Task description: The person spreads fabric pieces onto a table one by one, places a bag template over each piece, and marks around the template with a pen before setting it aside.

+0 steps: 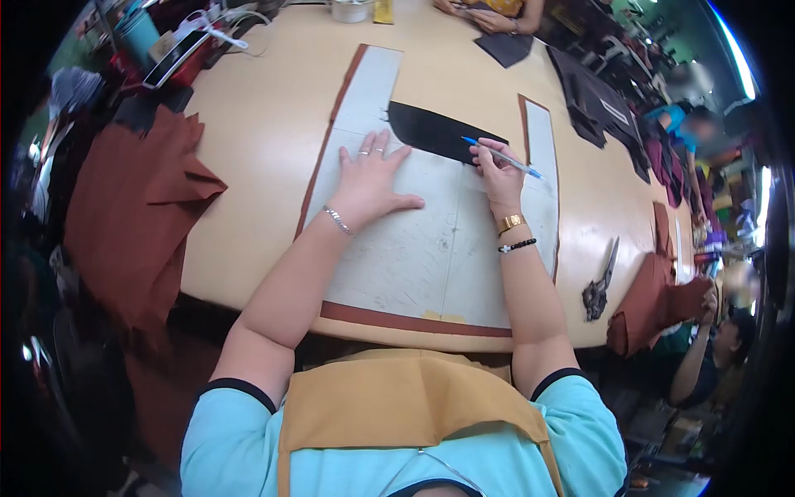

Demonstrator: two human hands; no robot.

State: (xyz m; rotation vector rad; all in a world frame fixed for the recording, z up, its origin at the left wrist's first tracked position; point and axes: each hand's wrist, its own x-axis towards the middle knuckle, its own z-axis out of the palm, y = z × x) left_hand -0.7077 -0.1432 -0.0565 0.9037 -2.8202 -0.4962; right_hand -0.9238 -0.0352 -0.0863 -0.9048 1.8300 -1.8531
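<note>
A large pale grey pattern piece (406, 240) with two long upper arms lies on rust-brown fabric (414, 321), which shows along its edges. My left hand (374, 178) rests flat on the pattern with its fingers spread. My right hand (499, 174) holds a blue-tipped pen (515, 162) near the upper right of the pattern's body. One pen tip points up and left over a black piece (443, 131), which lies between the two arms of the pattern. Whether the pen touches anything cannot be made out.
Scissors (602, 282) lie to the right on the table (265, 91). Rust-brown fabric (137, 190) is heaped at the left edge, more at the right. Dark cloth pieces (596, 103) lie at upper right. A co-worker's hands (489, 18) hold dark material at the far side.
</note>
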